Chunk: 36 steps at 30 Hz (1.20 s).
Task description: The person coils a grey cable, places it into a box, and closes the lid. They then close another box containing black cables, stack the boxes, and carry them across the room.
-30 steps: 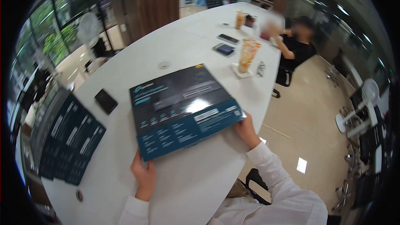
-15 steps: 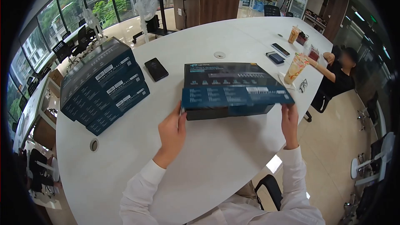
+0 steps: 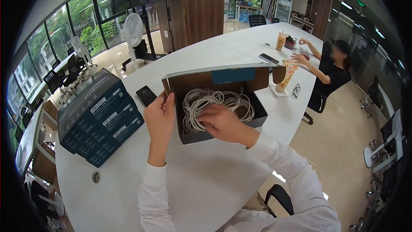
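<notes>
Raised since the earlier frame: lid, left hand pinching its left side; inside carton, twelve o'clock, looped cables, likely light, springy, best gathered whole; right hand narrow-fingered over them, grip unclear.

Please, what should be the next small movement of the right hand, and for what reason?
Probably the right hand should close its fingers around the coiled cable and lift gently: the hand is already at the coils, and the left hand is at the raised lid.
</notes>
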### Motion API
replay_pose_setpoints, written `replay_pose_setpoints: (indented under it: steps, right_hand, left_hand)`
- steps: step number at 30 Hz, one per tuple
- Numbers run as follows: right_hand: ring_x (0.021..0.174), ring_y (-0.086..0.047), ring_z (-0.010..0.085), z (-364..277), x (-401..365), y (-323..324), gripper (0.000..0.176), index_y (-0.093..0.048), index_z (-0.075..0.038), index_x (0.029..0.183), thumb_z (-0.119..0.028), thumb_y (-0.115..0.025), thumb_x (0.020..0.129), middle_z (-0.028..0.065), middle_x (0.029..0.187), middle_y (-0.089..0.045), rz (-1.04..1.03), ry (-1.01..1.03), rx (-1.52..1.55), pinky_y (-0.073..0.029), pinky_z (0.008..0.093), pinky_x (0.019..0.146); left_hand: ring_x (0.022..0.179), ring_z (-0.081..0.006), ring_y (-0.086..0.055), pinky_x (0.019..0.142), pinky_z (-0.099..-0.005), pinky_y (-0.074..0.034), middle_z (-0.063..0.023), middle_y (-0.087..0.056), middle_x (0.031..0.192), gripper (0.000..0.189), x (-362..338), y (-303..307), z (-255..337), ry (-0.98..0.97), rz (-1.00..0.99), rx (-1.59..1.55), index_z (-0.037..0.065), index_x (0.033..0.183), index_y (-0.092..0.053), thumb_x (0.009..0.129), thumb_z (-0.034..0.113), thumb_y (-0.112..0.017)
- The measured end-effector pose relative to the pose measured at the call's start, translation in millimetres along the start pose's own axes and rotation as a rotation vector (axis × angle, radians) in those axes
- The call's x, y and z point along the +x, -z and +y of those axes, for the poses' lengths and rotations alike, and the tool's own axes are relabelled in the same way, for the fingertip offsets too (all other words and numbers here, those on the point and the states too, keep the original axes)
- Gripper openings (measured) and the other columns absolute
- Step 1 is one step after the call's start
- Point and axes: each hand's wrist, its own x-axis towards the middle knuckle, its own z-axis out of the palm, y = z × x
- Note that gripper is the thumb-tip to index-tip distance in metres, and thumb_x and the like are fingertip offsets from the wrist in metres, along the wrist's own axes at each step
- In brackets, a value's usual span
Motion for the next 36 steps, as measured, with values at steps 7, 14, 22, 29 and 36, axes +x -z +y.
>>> replay_pose_setpoints:
  steps: [7, 14, 22, 29, 36]
  right_hand:
    - [0.089, -0.067, 0.0318, 42.8, 52.0, -91.4, 0.018, -0.074, -0.004, 0.081, -0.008, -0.058, 0.075, 0.0134, 0.084, -0.071, -0.841, -0.04, -0.386, -0.045, 0.0433, 0.089]
    - [0.081, -0.065, 0.0274, 52.0, 41.9, -102.4, 0.015, -0.074, -0.006, 0.076, -0.014, -0.062, 0.076, 0.0091, 0.08, -0.069, -0.687, 0.165, -0.568, -0.042, 0.0396, 0.088]
    - [0.092, -0.063, 0.0278, 38.3, 45.0, -95.6, 0.019, -0.076, -0.007, 0.081, -0.018, -0.06, 0.079, 0.0086, 0.086, -0.07, -0.652, 0.223, -0.683, -0.044, 0.0441, 0.09]
    - [0.096, -0.063, 0.0305, 46.2, 42.3, -97.5, 0.017, -0.073, -0.006, 0.083, -0.018, -0.061, 0.08, 0.009, 0.087, -0.068, -0.572, 0.072, -0.483, -0.046, 0.0451, 0.088]
    - [0.091, -0.062, 0.0343, 34.2, -4.6, 2.6, 0.009, -0.068, -0.004, 0.087, -0.009, -0.065, 0.08, 0.0143, 0.09, -0.065, -0.033, -0.336, -0.102, -0.053, 0.0442, 0.081]
  left_hand:
    - [0.074, -0.0154, -0.072, 0.066, -0.0252, -0.053, -0.0114, -0.072, 0.085, 0.027, -6.2, 21.0, 1.0, 0.057, -0.13, -0.014, -0.004, 0.117, -0.067, 0.098, 0.014, -0.061]
    - [0.064, -0.0126, -0.068, 0.062, -0.0254, -0.05, -0.0151, -0.074, 0.083, 0.031, -6.9, 12.7, 1.1, 0.047, -0.126, -0.056, -0.001, 0.12, -0.067, 0.096, 0.019, -0.063]
    - [0.072, -0.0178, -0.073, 0.063, -0.0252, -0.053, -0.015, -0.073, 0.084, 0.031, -6.2, 17.8, 1.1, 0.059, -0.136, -0.082, -0.003, 0.119, -0.066, 0.097, 0.018, -0.063]
    - [0.073, -0.0177, -0.074, 0.064, -0.0252, -0.054, -0.0125, -0.074, 0.088, 0.029, -4.3, 15.2, -1.8, 0.071, -0.151, -0.091, -0.003, 0.119, -0.066, 0.097, 0.015, -0.063]
    - [0.073, -0.0163, -0.073, 0.063, -0.0252, -0.054, -0.0141, -0.074, 0.099, 0.031, -2.4, 20.5, 0.5, 0.071, -0.178, -0.084, -0.003, 0.122, -0.064, 0.096, 0.012, -0.063]
